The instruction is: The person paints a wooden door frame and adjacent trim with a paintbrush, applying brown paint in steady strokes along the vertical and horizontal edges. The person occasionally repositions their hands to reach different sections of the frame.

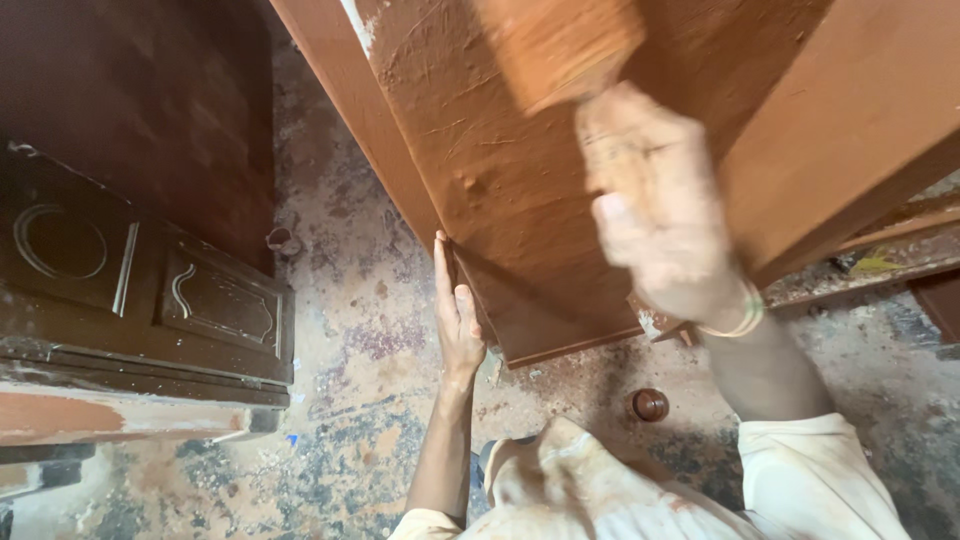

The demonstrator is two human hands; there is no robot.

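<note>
A large reddish-brown wooden door panel coated with brown filler leans in front of me. My right hand, dusty and blurred by motion, is closed on a flat brown block or scraper pressed against the panel's face. My left hand rests with fingers extended along the panel's lower left edge, steadying it. A bangle sits on my right wrist.
A dark carved wooden door lies stacked on other panels at the left. A small round brown lid lies on the stained concrete floor. More timber rests at the right.
</note>
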